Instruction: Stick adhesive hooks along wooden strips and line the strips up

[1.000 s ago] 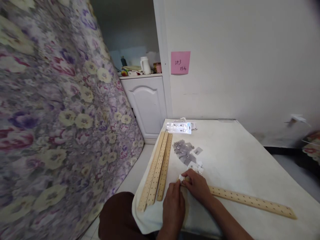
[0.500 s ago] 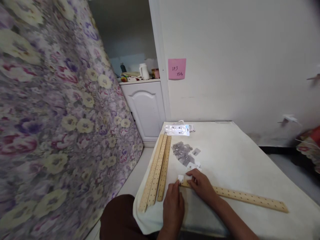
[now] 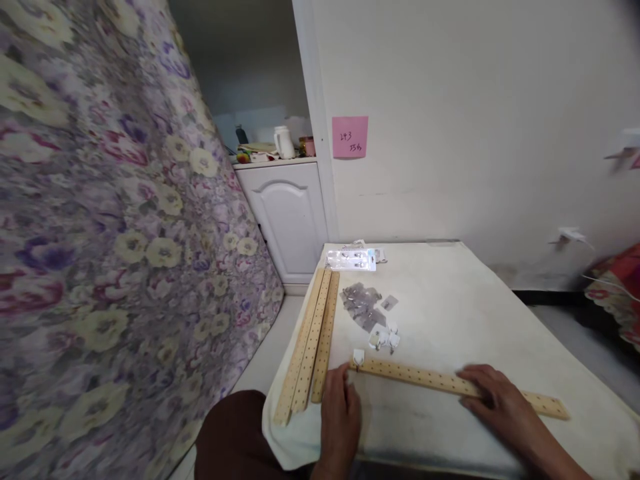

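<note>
A long wooden strip [image 3: 413, 375] with rows of small holes lies across the near part of the table. My left hand [image 3: 341, 410] is closed at its left end, fingertips against the wood. Beside those fingertips, a small white card [image 3: 359, 357] sits on that end of the strip. Farther right, my right hand [image 3: 493, 397] grips the strip, thumb on the near side and fingers over the far side. Beyond the strip lie several white cards [image 3: 384, 339] in a small heap, and a pile of small grey plastic packets [image 3: 363, 307] behind them.
Three more holed wooden strips [image 3: 311, 347] lie along the table's left edge. Clear packaging [image 3: 350, 259] rests at the back of the cloth-covered table [image 3: 450, 307]. A floral curtain [image 3: 135, 267] hangs on the left, and a wall [image 3: 450, 133] stands behind.
My right hand has moved right along the strip, away from the left end. The left hand stays by that end. The view has shifted slightly.
</note>
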